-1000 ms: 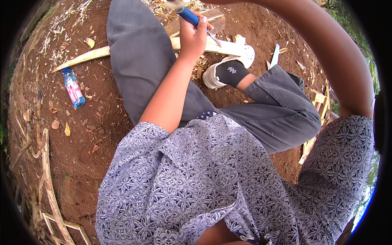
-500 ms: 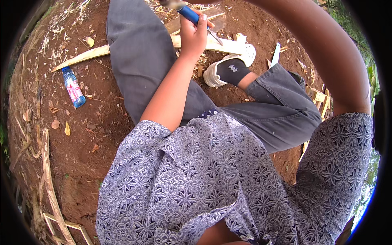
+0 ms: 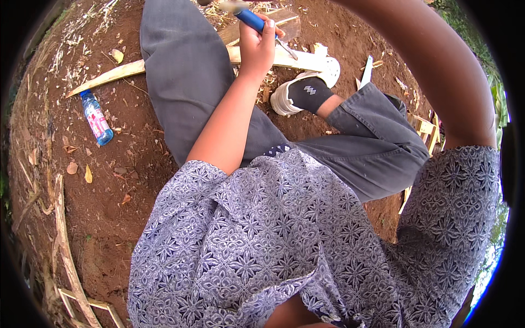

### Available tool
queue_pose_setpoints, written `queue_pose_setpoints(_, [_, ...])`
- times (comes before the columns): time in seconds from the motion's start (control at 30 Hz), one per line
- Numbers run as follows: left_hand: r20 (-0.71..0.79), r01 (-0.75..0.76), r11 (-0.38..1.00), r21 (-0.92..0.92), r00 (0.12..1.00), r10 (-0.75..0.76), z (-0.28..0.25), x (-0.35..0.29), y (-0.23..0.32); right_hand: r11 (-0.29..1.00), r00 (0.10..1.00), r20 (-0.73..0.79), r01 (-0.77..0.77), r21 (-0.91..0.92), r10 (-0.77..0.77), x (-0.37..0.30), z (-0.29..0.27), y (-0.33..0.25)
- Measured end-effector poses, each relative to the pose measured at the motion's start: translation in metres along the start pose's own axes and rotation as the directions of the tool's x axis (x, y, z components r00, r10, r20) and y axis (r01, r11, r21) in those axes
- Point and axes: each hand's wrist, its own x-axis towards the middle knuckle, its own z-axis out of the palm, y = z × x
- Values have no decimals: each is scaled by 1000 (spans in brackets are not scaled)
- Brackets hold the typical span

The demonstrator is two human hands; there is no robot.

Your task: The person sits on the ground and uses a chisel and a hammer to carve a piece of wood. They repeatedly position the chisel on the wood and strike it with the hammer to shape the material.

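My left hand [image 3: 258, 48] is closed around the blue handle of a chisel [image 3: 250, 19]. The chisel slants down to the right, its metal blade meeting a long pale strip of wood [image 3: 303, 61]. That strip runs beneath my left leg, reappearing on the left side, and its right end lies by my white shoe [image 3: 285, 99]. A blurred pale end shows at the top of the chisel handle, beside a dark shape cut off by the upper edge. My right forearm [image 3: 404, 33] arches up across the top right; its hand is beyond the picture.
A blue-capped plastic bottle [image 3: 97, 119] lies on the brown soil at the left. Beyond my left hand is a flat wooden board [image 3: 287, 23]. A saw-like blade [image 3: 367, 71] lies right of my shoe. Wooden frames [image 3: 426, 128] stand beside my right knee; a long stick [image 3: 64, 240] lies lower left.
The dark shape at the upper edge has shifted left, away from the chisel's top end. My left hand keeps its grip, and the view has shifted slightly.
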Motion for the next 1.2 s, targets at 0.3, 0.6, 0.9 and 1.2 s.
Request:
queue_pose_setpoints(0.3, [-30, 25, 999, -22, 999, -25, 0, -2, -7, 995, 971, -226, -58, 80, 75, 16, 18, -2])
queue_pose_setpoints(0.6, [-15, 14, 999, -48, 1000, -15, 4, -2, -10, 987, 954, 284, -48, -155, 91, 26, 25, 16])
queue_pose_setpoints(0.9, [39, 149, 989, 21, 988, -149, -20, 7, -11, 983, 976, 183, -93, -155, 121, 15, 48, 14])
queue_pose_setpoints(1.2, [-75, 18, 998, -65, 997, -23, -3, -2, -2, 988, 990, -45, -135, -71, 132, 17, 29, 23])
